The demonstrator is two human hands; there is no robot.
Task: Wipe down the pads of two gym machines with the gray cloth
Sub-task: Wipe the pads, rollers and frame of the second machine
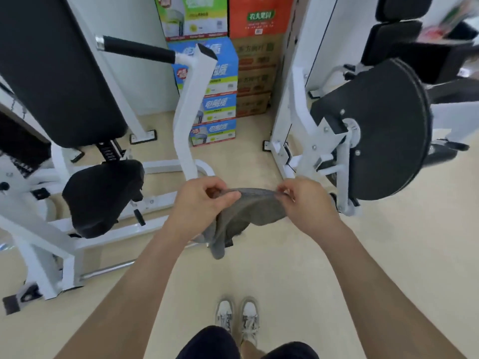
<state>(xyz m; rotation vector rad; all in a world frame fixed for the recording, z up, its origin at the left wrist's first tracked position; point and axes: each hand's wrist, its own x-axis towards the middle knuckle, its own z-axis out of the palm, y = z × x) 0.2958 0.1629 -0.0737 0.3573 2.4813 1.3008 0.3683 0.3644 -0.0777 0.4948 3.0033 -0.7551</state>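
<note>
The gray cloth (246, 216) hangs between my two hands in the middle of the view, above the floor. My left hand (199, 203) pinches its upper left edge and my right hand (305, 203) pinches its upper right edge. The rest of the cloth droops below them. On the left stands a white machine with a black seat pad (103, 195) and a tall black back pad (51, 68). On the right, a second white machine carries a round black pad (383, 130) and dark back pads (396, 40) behind it.
Stacked cardboard boxes (220, 73) stand against the back wall between the machines. A white post with a black handle (137, 50) rises just beyond my left hand. The white frame bars (116, 229) of the left machine lie on the beige floor. My shoes (238, 320) are below.
</note>
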